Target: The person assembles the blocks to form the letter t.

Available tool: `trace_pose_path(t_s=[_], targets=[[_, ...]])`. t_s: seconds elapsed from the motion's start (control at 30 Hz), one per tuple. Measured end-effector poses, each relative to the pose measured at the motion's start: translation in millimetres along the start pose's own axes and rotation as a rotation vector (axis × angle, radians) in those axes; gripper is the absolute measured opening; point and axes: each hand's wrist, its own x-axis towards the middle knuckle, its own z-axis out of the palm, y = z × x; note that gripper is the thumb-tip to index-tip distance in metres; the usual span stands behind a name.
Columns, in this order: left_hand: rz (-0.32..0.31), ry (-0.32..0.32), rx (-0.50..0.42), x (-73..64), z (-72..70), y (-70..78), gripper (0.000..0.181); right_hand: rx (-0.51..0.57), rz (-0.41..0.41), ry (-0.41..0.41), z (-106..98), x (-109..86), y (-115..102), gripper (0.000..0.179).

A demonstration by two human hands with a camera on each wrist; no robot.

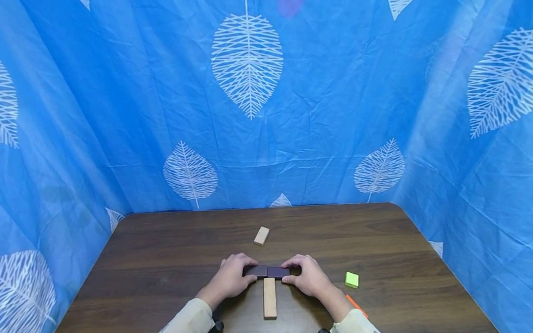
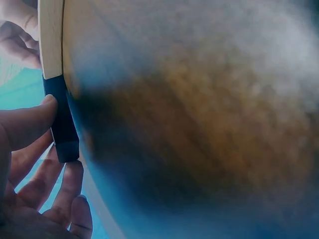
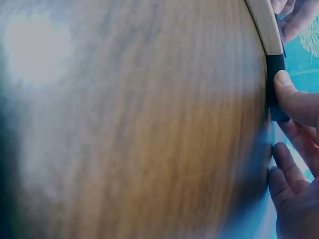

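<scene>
Two dark blocks lie end to end on the table, the left dark block (image 1: pixel 258 271) meeting the right dark block (image 1: pixel 277 272) near the middle. My left hand (image 1: pixel 230 277) pinches the left one by its outer part, thumb on the near side and fingers behind. On the other side my right hand (image 1: pixel 309 277) grips the right block in the same way. A long pale wooden block (image 1: pixel 269 301) points from their junction towards me, forming a T. In the left wrist view the thumb presses the dark block (image 2: pixel 65 124); the right wrist view shows likewise a dark block (image 3: pixel 273 92).
Behind the hands lies a small pale wooden block (image 1: pixel 261 236). To the right are a yellow-green block (image 1: pixel 351 279) and an orange strip (image 1: pixel 357 306) partly covered by the right forearm. Blue leaf-patterned cloth (image 1: pixel 292 133) surrounds the brown table (image 1: pixel 170 245).
</scene>
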Motion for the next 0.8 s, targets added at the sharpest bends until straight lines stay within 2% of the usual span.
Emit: trace_pose_path(t_s=[0.2, 0.5, 0.8], targets=[[-0.001, -0.005, 0.001, -0.6, 2.7, -0.2, 0.027, -0.001, -0.024, 0.0, -1.9, -0.7, -2.3, 0.023], [-0.005, -0.022, 0.019, -1.4, 1.9, -0.9, 0.031, -0.001, -0.016, 0.0, -1.6, -0.4, -0.6, 0.023], [0.06, -0.042, -0.004, -0.6, 3.7, 4.3, 0.051, 0.015, -0.024, 0.005, -1.1, 0.0, -0.9, 0.024]])
